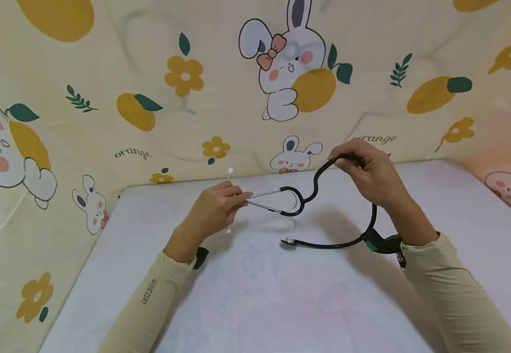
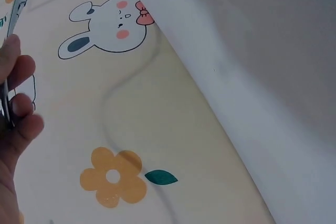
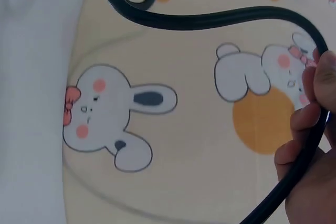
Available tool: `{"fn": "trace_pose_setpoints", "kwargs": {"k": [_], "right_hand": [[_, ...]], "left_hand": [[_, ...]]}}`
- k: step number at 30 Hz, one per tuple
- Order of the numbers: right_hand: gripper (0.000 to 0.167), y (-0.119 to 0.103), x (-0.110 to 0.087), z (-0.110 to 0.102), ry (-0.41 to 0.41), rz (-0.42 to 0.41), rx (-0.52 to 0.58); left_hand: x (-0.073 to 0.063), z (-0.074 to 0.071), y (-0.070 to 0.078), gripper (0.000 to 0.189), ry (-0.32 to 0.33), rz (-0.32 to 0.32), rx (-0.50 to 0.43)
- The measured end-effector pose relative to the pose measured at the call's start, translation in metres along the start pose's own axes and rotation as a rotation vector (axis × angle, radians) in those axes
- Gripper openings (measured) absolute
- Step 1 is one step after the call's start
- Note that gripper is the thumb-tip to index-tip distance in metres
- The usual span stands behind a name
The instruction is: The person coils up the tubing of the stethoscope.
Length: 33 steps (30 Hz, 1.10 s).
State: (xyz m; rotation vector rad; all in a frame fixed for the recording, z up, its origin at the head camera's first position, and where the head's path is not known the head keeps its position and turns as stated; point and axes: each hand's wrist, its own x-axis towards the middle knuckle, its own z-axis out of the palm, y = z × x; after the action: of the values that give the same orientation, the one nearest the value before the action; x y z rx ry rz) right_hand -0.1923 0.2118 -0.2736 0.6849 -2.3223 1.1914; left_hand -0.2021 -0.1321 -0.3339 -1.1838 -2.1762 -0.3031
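Note:
A stethoscope with black tubing (image 1: 326, 246) and silver ear tubes is held in the air between both hands. My left hand (image 1: 213, 208) pinches the metal ear tubes, and the white ear tips (image 1: 230, 171) stick out past the fingers. In the left wrist view the left hand (image 2: 18, 114) shows at the edge with metal between thumb and fingers. My right hand (image 1: 367, 169) grips the tubing, which loops down behind the wrist. The chest piece (image 1: 288, 241) hangs at the tubing's end, low over the table. In the right wrist view the right hand (image 3: 310, 135) curls round the tube.
A white-covered table (image 1: 255, 304) lies beneath both hands. Behind it hangs a cream cloth (image 1: 220, 29) printed with rabbits, flowers and oranges, meeting the table's back edge. Dark straps (image 1: 385, 243) sit at the wrists.

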Motion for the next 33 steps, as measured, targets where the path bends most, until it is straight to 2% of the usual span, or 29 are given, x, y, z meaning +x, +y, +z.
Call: {"fn": "trace_pose_setpoints", "kwargs": {"k": [4,9,13,18,23,27,33], "right_hand": [[0.013,-0.008,-0.001,0.004,-0.020,-0.022,0.043],[0.012,-0.012,-0.004,0.011,-0.064,-0.036,0.080],[0.013,-0.011,-0.004,0.022,-0.115,-0.002,0.114],[0.014,-0.010,-0.005,0.037,-0.176,0.054,0.101],[0.013,-0.014,-0.007,0.048,-0.236,0.081,0.112],[0.011,-0.016,-0.008,0.054,-0.291,0.118,0.108],[0.010,-0.018,-0.010,0.057,-0.336,0.157,0.064]], "left_hand": [[0.003,0.000,0.003,0.018,0.012,0.041,-0.013],[0.008,0.001,0.011,0.018,0.051,0.135,-0.029],[0.013,0.001,0.017,0.018,0.120,0.193,-0.058],[0.018,0.003,0.026,0.018,0.192,0.257,-0.118],[0.020,0.003,0.035,0.019,0.199,0.301,-0.146],[0.022,0.004,0.041,0.025,0.213,0.321,-0.125],[0.023,0.006,0.047,0.026,0.278,0.337,-0.117]]}}
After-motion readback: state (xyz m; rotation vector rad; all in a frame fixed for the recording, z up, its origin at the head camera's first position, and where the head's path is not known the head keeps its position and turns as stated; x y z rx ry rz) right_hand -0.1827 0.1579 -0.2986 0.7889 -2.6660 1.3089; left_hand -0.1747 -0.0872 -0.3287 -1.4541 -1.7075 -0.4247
